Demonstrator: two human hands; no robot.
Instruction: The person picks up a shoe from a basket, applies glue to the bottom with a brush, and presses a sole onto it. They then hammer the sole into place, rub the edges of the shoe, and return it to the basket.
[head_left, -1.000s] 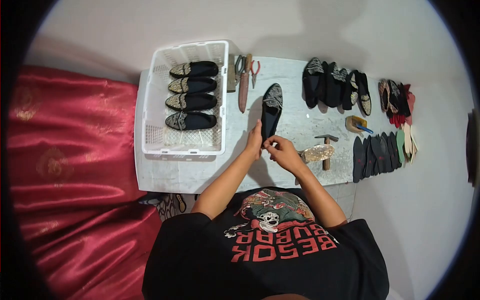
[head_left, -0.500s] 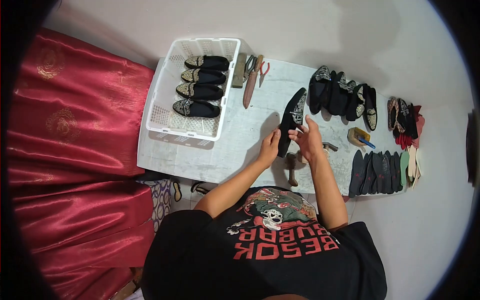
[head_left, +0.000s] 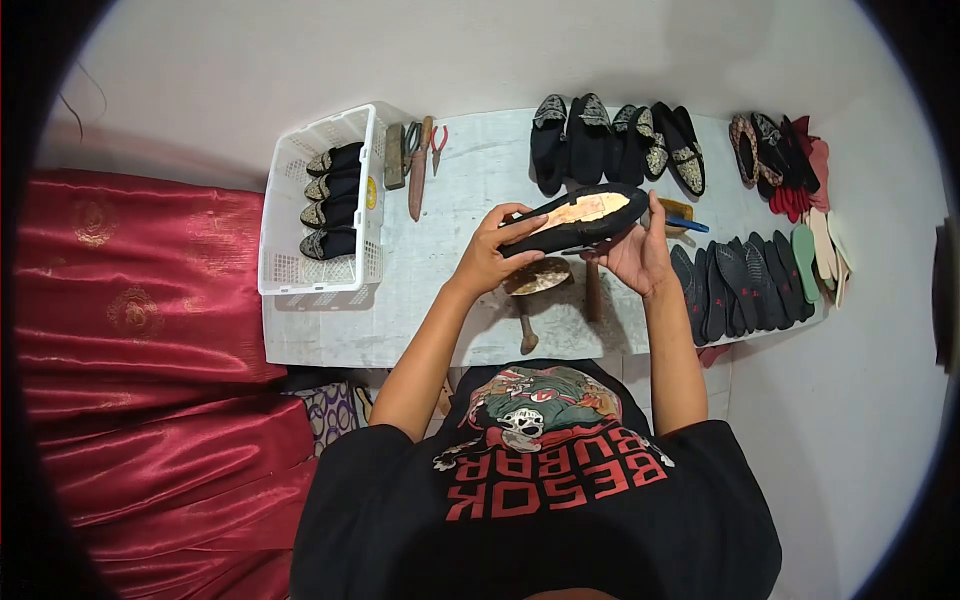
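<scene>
A black shoe (head_left: 585, 218) is held up above the table with its underside showing, a pale yellowish area framed by black. My left hand (head_left: 496, 248) grips the left end of it, fingers around the edge. At the other end, my right hand (head_left: 640, 250) holds the shoe between the thumb and fingers. Just below the shoe are a round-topped tool (head_left: 538, 277), a hammer-like tool (head_left: 528, 335) and a brown handle (head_left: 593, 292). Several black shoes with patterned uppers (head_left: 590, 135) stand behind it.
A white basket (head_left: 310, 285) with several shoes stands on the left of the table (head_left: 420, 320). Beside it lie a block (head_left: 395, 155), a sheathed knife (head_left: 418, 185) and red pliers (head_left: 437, 142). Black soles (head_left: 735, 290), a blue-handled brush (head_left: 688, 224) and more shoe parts (head_left: 818, 165) are on the right.
The shoe has been turned from upright, patterned upper visible, to lying across with its underside showing. My right hand, loosely spread before, now holds its right end. The view has shifted.
</scene>
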